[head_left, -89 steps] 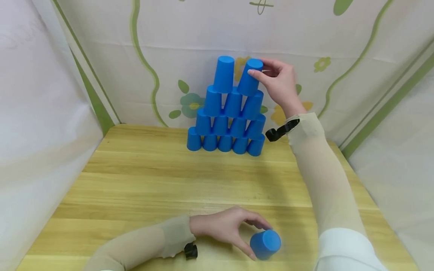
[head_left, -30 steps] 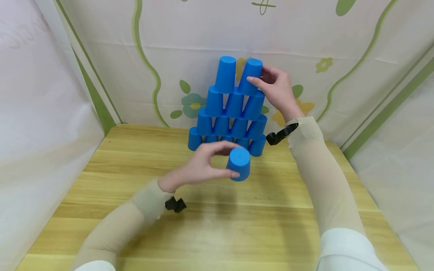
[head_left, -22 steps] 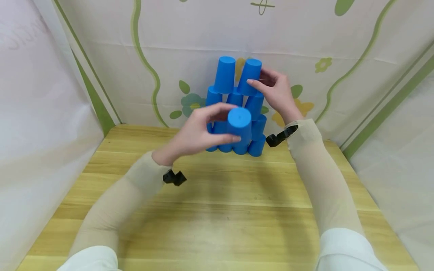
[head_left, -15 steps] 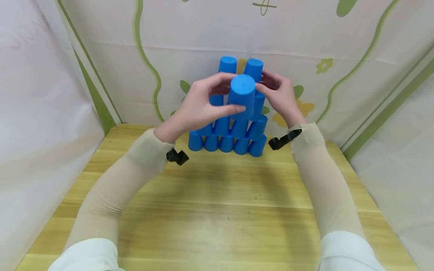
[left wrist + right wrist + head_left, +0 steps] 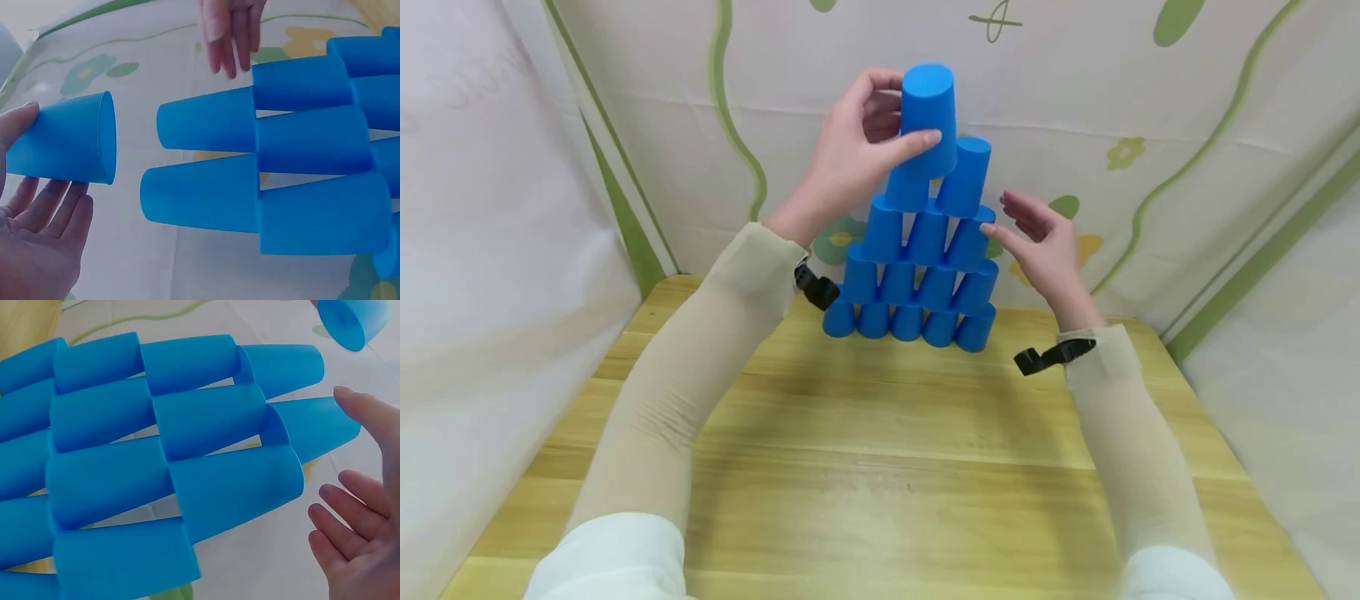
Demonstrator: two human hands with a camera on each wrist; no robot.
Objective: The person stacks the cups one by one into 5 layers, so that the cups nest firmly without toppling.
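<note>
In the head view my left hand [image 5: 850, 158] grips an upside-down blue plastic cup [image 5: 928, 125] between thumb and fingers, above a wall of stacked cups. A gap shows in the left wrist view between this held cup [image 5: 62, 137] and the two top cups. Those are a left top cup [image 5: 907, 190] and a right top cup [image 5: 964, 179], both upside down. Below them, rows of inverted cups [image 5: 907, 323] widen down to the table. My right hand [image 5: 1041, 246] hovers at the stack's right side, fingers apart and holding nothing; its thumb is near the cups.
The stack stands near the back of a wooden table [image 5: 850, 467], close to a white patterned cloth backdrop [image 5: 1045, 75]. White cloth also hangs at the left side [image 5: 490, 275] and right side [image 5: 1277, 317]. Each wrist wears a black camera strap.
My left hand has picked up the cup from the front of the table and raised it above the stack. My right hand has let go of the right top cup and moved down and right.
</note>
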